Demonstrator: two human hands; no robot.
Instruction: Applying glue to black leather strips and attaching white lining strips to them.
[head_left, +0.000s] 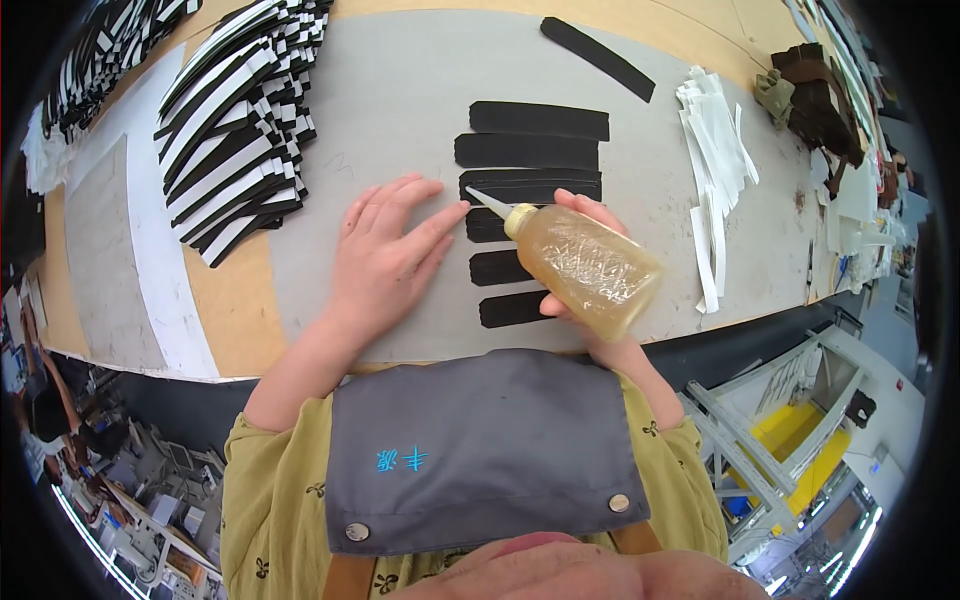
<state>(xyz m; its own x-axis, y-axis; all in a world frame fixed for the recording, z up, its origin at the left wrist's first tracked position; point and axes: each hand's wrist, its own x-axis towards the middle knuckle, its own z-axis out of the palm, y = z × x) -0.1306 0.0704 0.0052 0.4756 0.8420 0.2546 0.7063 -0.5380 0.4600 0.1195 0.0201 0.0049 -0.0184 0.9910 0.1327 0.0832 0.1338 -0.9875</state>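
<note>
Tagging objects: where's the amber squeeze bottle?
Head view, right of centre: the amber squeeze bottle is in the right hand, its nozzle over the left ends of black strips, beside the left hand.

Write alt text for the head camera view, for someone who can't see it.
A person's right hand holds an amber bottle, its pointed nozzle over one of six black strips lined up on a grey surface; the left hand is beside them. Piled black-and-white strips lie left, loose white strips right.

1. We look from head height, steeply down over the apron (500,415) to the table (238,310).
2. We are quite near, and our wide fisheye bends the table's front edge.
</note>
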